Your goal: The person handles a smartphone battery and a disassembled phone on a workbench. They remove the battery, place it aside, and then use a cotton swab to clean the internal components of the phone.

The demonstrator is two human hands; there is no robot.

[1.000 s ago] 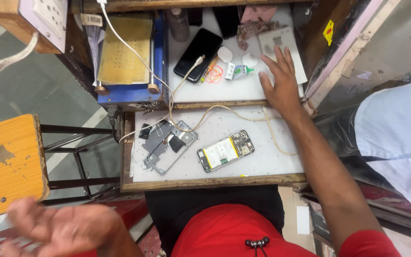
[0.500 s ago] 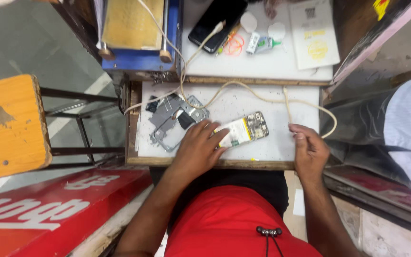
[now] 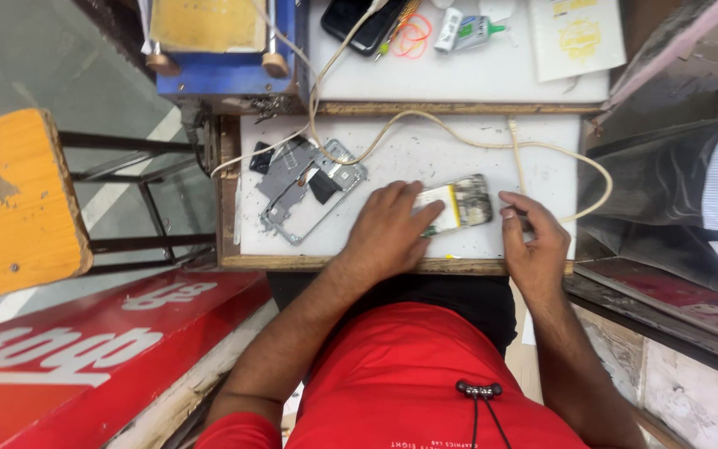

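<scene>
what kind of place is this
Likely a small phone repair stall: an opened phone under the left hand, a stripped phone frame beside it, and glue tubes on the white bench.

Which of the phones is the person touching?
The opened phone with the yellow battery, under the left hand. The grey stripped phone frame and black phone lie untouched.
</scene>
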